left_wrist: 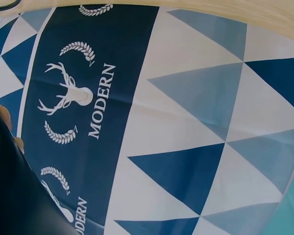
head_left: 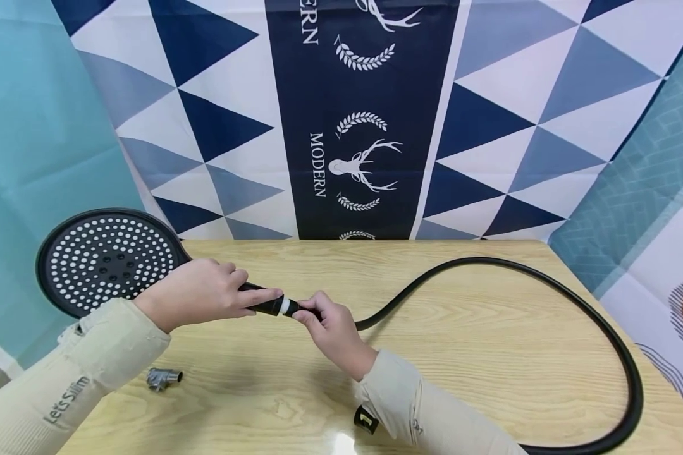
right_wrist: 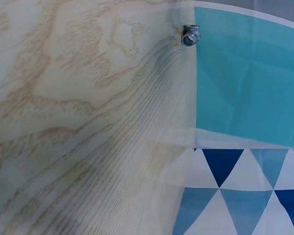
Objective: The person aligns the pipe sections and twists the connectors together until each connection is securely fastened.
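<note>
A black handheld shower head (head_left: 114, 262) with a wide round spray face is held up at the left of the head view. Its handle (head_left: 270, 306) lies in the grip of my left hand (head_left: 205, 291), index finger stretched along it. My right hand (head_left: 332, 325) pinches the end of a black shower hose (head_left: 546, 275) between thumb and fingers. Handle and hose end meet in line at a white ring (head_left: 285, 307). In the left wrist view a dark part of the shower head (left_wrist: 19, 191) fills the lower left corner, with fingertips behind it. The right wrist view shows no hand.
The hose loops over the right side of the wooden table (head_left: 432, 366). A small metal pipe fitting (head_left: 164, 378) lies at the left, below my left forearm. A black piece marked 1 (head_left: 366, 419) sits beside my right sleeve. A patterned cloth (head_left: 364, 126) hangs behind the table.
</note>
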`<state>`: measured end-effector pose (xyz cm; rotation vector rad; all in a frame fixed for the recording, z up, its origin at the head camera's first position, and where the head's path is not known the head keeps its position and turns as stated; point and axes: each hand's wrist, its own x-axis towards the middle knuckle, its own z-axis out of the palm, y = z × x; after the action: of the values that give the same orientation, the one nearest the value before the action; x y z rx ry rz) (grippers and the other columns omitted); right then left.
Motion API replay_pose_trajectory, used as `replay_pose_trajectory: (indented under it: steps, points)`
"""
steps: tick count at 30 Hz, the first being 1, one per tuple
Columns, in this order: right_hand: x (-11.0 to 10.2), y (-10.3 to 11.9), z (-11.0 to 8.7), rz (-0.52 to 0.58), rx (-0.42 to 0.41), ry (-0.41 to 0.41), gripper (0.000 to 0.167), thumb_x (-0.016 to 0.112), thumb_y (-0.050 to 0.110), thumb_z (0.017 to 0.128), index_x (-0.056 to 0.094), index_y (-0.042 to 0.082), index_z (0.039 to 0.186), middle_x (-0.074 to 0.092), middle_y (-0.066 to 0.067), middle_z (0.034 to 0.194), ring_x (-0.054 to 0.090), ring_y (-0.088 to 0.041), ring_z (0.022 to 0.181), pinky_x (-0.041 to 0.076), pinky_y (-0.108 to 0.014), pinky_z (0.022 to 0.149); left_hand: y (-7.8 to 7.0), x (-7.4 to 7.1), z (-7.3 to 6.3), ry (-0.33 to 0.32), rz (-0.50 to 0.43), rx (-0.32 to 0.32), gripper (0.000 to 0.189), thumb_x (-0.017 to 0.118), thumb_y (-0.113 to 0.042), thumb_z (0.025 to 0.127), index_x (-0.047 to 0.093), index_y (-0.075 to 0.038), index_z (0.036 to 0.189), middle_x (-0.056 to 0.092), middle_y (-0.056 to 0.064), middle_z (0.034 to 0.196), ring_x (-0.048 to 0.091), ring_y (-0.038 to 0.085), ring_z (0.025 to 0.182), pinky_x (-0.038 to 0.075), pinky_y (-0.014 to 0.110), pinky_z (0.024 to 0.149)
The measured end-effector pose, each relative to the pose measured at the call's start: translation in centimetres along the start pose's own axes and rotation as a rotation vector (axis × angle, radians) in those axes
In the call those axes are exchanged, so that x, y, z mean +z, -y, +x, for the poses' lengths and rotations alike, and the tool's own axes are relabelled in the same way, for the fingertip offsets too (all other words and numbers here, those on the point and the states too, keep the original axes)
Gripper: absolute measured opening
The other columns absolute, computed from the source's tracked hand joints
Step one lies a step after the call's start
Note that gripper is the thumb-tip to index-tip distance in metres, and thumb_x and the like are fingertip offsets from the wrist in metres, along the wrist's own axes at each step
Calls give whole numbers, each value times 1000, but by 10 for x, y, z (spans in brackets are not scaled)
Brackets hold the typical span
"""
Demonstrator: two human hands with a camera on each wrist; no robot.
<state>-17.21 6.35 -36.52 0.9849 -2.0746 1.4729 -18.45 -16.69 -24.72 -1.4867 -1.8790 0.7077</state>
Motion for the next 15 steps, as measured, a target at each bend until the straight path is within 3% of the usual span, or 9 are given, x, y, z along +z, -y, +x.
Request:
replay_pose_trajectory:
  steps: [3,8,15]
  points:
    - [1,-1,0,47,12,-1,14,68,4,84,60,-5,91,69,-22,94,50,-4,61,45,-21,52,0,0,-1,20,-9,-8,51,74,-46,77,61,-24,122,44,1,59,36,11,44,29,19,41]
    - [0,-3,1,38,-1,-16,23,79,-2,72,61,-5,87,69,-23,96,62,-11,67,48,-20,52,0,2,1,50,-21,-16,48,71,-47,81,62,-26,124,44,0,59,34,10,44,29,19,41]
    - [3,-6,1,56,-21,-53,22,79,-9,71,61,-7,84,69,-24,93,70,-30,80,54,-23,60,-1,5,1,43,-15,-15,48,70,-46,81,62,-26,124,42,-1,58,32,9,44,29,19,41]
